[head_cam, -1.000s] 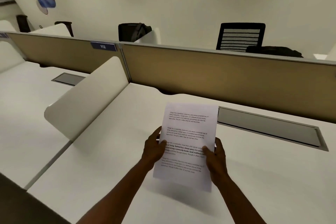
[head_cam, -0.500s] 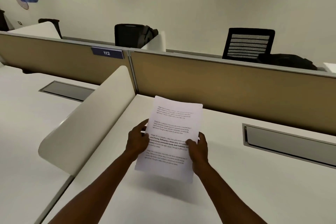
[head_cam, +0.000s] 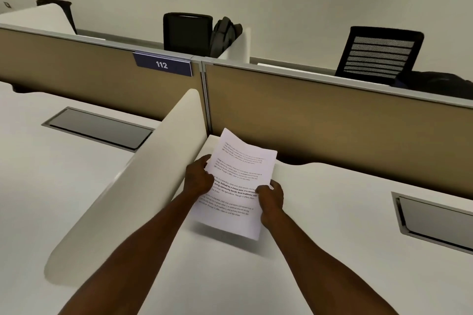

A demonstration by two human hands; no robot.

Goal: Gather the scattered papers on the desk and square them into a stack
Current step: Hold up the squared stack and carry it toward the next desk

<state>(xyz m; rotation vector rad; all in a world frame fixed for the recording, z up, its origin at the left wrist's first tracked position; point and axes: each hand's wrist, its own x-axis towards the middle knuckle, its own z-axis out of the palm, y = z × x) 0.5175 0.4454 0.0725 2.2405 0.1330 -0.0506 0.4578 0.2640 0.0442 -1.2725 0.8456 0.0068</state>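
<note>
Both hands hold the papers point(head_cam: 238, 181) together above the white desk point(head_cam: 320, 238), the sheets lifted clear of the surface so that a soft shadow falls under their lower edge. The left hand point(head_cam: 198, 178) grips the left edge about halfway up, thumb on the printed face and fingers curled behind; the right hand point(head_cam: 271, 199) grips the right edge a little lower, thumb likewise on top. The bundle is tilted, its top leaning away toward the tan partition point(head_cam: 332, 115), and the upper part bows slightly. How many sheets it holds cannot be told. Its top left corner sits just beside the curved white divider point(head_cam: 133, 194) that runs between this desk and the one on the left. A grey cable hatch point(head_cam: 435, 220) is set into the desk well to the right. On the partition a blue plate point(head_cam: 162, 64) reads 112, and beyond it stand two black chairs point(head_cam: 378, 55)
</note>
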